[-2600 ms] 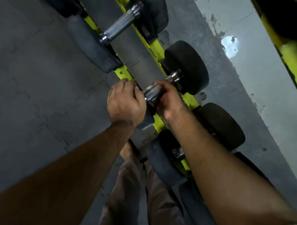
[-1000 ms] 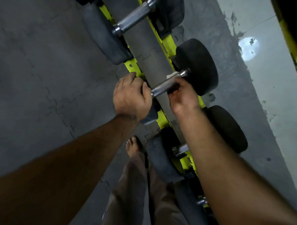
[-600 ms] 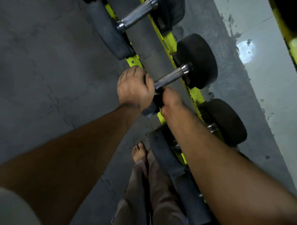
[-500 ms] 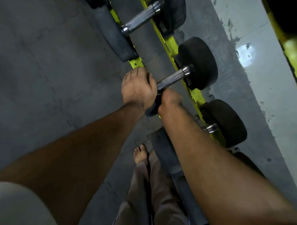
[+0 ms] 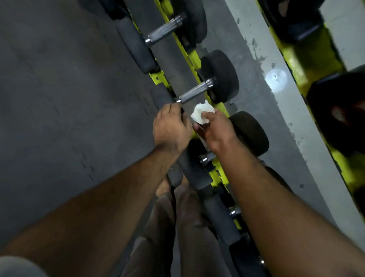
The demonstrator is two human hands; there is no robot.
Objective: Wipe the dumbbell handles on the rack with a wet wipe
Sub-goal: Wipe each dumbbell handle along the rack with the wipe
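Observation:
Black dumbbells lie in a row on a yellow rack (image 5: 158, 78). The middle dumbbell's knurled steel handle (image 5: 194, 92) is bare. Just below it my right hand (image 5: 217, 133) pinches a crumpled white wet wipe (image 5: 201, 115), held clear of the handle. My left hand (image 5: 171, 129) has its fingers curled over the lower end of that dumbbell's near head (image 5: 164, 97). My right wrist hides most of the handle of the dumbbell below (image 5: 207, 158). Another handle (image 5: 165, 32) shows further up.
Dark rubber floor tiles (image 5: 62, 101) spread to the left. A pale floor strip (image 5: 279, 83) runs right of the rack. Beyond it, a second yellow rack (image 5: 311, 59) carries large black weights (image 5: 342, 112). My legs and a bare foot (image 5: 162, 186) stand below the hands.
My right hand has come off the middle handle and drawn back toward me, so the wipe shows in its fingers. My left hand slid slightly down the near head.

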